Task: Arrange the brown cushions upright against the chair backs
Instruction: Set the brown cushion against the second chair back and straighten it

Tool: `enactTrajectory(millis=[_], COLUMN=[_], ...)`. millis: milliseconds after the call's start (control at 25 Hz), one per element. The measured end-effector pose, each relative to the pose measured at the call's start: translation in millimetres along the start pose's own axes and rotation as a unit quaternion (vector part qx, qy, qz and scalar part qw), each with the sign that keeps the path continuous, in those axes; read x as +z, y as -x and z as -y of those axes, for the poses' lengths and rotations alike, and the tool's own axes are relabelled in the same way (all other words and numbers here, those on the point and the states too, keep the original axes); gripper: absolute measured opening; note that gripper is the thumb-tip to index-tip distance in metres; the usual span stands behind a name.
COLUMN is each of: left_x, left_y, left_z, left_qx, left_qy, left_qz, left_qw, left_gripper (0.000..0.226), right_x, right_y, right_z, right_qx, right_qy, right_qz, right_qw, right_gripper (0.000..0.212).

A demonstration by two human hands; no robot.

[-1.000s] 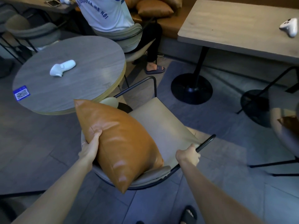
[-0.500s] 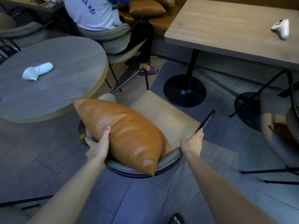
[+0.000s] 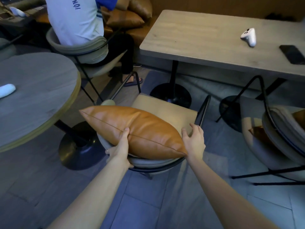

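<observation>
A brown leather cushion (image 3: 137, 131) stands on its edge on the near chair (image 3: 166, 111), leaning against the grey curved chair back below me. My left hand (image 3: 121, 146) grips the cushion's top seam near its middle, thumb on the front face. At the cushion's right corner my right hand (image 3: 194, 141) rests with its fingers spread, touching the corner and the chair seat. A second brown cushion (image 3: 260, 134) lies on the chair at the right, mostly hidden by that chair's back.
A round grey table (image 3: 38, 100) with a white controller (image 3: 6, 90) stands at the left. A rectangular table (image 3: 214, 42) behind holds a white controller (image 3: 249, 37) and a phone (image 3: 293, 54). A seated person (image 3: 77, 20) is at the back left; more cushions (image 3: 127, 19) lie on a bench.
The cushion came down from tilted over the chair back to standing on the seat. My right hand let go of the chair arm and moved to the cushion's right corner. The view shifted right.
</observation>
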State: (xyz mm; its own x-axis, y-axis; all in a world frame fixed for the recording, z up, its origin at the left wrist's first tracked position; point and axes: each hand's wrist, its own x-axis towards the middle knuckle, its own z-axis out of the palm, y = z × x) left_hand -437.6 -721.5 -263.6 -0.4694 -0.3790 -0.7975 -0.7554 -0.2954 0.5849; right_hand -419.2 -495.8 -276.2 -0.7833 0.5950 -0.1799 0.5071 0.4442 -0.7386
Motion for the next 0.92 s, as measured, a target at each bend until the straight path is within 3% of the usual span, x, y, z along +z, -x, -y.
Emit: enactTrajectory(millis=[160, 320, 480, 560, 680, 800, 920], left_x=[42, 73, 66, 50, 36, 33, 41], left_y=[0, -3, -11, -20, -40, -52, -57], left_z=[-8, -18, -46, -70, -106, -131, -138], left_qx=[-0.001, -0.011, -0.036, -0.037, -0.020, -0.010, -0.014], left_qy=[0.020, 0.021, -0.016, -0.066, -0.088, -0.072, -0.085], left_qz=[-0.003, 0.030, 0.137, 0.205, 0.243, 0.255, 0.262], left_qw=[1.000, 0.999, 0.990, 0.976, 0.966, 0.964, 0.961], left_gripper=[0.162, 0.163, 0.161, 0.149, 0.148, 0.137, 0.150], right_x=[-19, -2, 40, 65, 88, 96, 97], right_y=[-3, 18, 33, 35, 23, 8, -2], right_z=[-7, -19, 5, 27, 47, 48, 44], right_qx=[0.062, 0.170, 0.248, 0.293, 0.339, 0.359, 0.364], right_qy=[-0.133, -0.197, -0.296, -0.345, -0.329, -0.299, -0.264], right_qz=[-0.043, 0.010, 0.066, 0.078, 0.061, 0.008, 0.013], right_qw=[0.988, 0.965, 0.920, 0.888, 0.879, 0.884, 0.893], right_gripper=[0.052, 0.075, 0.112, 0.129, 0.153, 0.147, 0.166])
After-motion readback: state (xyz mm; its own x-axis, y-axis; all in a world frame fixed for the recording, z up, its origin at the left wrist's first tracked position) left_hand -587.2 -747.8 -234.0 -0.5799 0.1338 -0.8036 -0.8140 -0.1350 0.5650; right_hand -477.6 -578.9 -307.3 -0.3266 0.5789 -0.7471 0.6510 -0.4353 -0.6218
